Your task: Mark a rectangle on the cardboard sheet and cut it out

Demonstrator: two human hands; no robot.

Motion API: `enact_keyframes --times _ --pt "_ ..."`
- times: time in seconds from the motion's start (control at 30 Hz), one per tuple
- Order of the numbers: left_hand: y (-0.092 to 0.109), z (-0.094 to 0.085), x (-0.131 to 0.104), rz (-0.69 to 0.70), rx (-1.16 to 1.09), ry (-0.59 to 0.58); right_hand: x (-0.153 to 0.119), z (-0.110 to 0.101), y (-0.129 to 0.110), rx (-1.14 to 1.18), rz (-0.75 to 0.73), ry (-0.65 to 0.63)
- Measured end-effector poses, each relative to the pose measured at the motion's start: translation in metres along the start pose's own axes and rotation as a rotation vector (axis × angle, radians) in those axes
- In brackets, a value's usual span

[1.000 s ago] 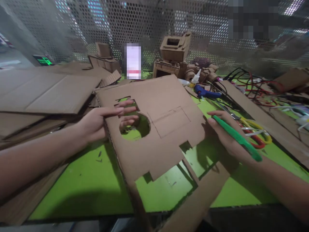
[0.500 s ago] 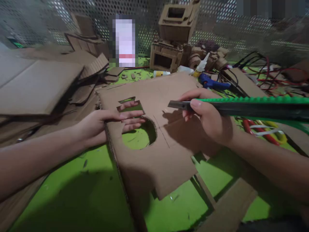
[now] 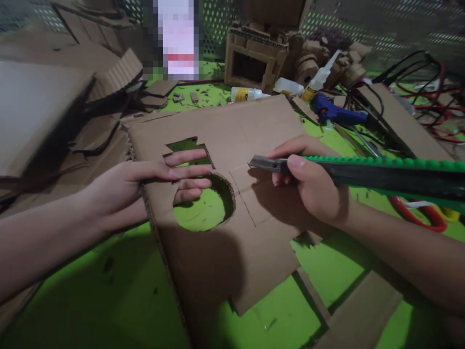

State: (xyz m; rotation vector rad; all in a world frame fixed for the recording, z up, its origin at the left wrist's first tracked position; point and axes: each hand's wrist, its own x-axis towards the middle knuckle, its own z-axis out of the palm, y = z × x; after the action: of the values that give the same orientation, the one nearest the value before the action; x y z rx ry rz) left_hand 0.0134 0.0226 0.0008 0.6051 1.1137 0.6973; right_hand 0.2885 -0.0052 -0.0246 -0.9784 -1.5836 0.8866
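A brown cardboard sheet [image 3: 265, 252] lies tilted across the middle, with a rounded hole and an angular cutout through it. My left hand [image 3: 123, 182] grips its left edge, thumb on top and fingers underneath, showing through the openings. My right hand [image 3: 316, 189] is closed around a green and black utility knife [image 3: 392, 175]. The knife's blade points left, with its tip at a drawn line on the sheet, right of the rounded hole. Whether the tip presses into the cardboard I cannot tell. Dark pencil-like lines run near the blade.
Behind the sheet stand a cardboard box frame [image 3: 254, 60], glue bottles [image 3: 247, 94] and a blue glue gun [image 3: 337, 111]. Tangled wires [image 3: 432, 106] lie at the right. Stacked cardboard [image 3: 39, 106] fills the left. Cardboard strips [image 3: 366, 310] lie on the green table [image 3: 90, 300] in front.
The view has tipped downward and closer. The knife tip has come down and slightly left onto the drawn line. My left hand keeps its grip on the sheet's edge.
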Motion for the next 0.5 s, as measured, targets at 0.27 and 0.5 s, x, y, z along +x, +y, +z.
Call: enact_keyframes --times 0.27,0.5 --pt "0.0043 0.0007 -0.0003 -0.004 0.050 0.044 -0.0025 0.0023 0.0029 0.026 -0.001 0.031" --pt "0.0034 0.0005 -0.0006 0.008 0.061 0.031 -0.0042 0.0009 0.0016 -0.037 -0.007 0.023"
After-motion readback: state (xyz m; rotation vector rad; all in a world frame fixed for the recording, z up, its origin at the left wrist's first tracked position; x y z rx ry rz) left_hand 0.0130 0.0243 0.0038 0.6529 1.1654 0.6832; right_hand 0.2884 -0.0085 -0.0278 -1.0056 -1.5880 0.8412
